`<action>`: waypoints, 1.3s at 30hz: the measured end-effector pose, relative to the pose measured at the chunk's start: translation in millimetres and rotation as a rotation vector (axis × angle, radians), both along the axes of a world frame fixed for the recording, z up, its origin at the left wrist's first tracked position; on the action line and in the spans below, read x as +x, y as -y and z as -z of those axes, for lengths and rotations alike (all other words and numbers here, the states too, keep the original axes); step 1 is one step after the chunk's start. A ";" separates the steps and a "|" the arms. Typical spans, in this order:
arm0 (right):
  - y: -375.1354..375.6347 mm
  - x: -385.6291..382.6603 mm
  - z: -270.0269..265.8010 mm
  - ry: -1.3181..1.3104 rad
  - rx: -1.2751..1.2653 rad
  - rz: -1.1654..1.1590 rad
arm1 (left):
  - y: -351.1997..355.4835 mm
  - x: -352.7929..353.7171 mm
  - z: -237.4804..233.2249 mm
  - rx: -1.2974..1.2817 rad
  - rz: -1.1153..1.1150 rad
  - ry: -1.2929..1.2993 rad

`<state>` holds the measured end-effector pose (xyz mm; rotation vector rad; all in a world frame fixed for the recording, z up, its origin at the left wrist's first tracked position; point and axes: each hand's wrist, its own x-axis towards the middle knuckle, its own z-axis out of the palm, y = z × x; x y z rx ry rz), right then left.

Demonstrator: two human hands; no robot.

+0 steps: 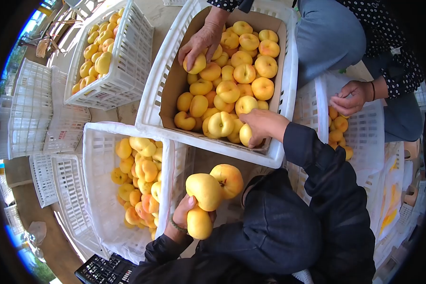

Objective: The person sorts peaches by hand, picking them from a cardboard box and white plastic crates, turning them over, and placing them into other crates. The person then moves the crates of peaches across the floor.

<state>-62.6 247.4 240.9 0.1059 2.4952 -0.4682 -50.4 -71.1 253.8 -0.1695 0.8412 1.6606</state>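
Observation:
My left hand point(185, 213) is closed around three yellow peaches point(204, 191), bunched together above my lap, beside the lined crate on the left. With my right hand point(264, 124) I reach into the cardboard-lined white crate point(213, 137). Its fingers curl around a peach point(245, 135) at the near right corner of the pile; the grip is partly hidden. Many peaches point(228, 91) fill this crate. Across from me, a co-worker's hand point(204, 42) holds another peach point(196, 63) at the crate's far left. The co-worker's other hand point(351, 97) hovers over a crate at the right.
A white-lined crate point(99, 170) at left holds peaches, some reddish. Another full crate point(137, 61) stands behind it. Stacked white crates point(31, 109) line the far left. On the right, a lined crate point(364, 128) contains peaches. A black crate point(104, 270) sits at bottom left.

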 end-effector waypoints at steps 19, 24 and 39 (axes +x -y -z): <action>-36.7 38.3 -78.9 -0.015 -1.276 0.653 | -164.4 -126.8 -93.9 -0.037 0.869 -0.673; -28.1 38.1 -56.3 0.061 -1.219 0.754 | -204.3 -154.6 -58.6 -0.063 1.123 -0.631; -22.5 -13.3 -48.0 0.349 -0.362 0.129 | -204.4 -195.9 -8.0 -0.250 1.285 -0.995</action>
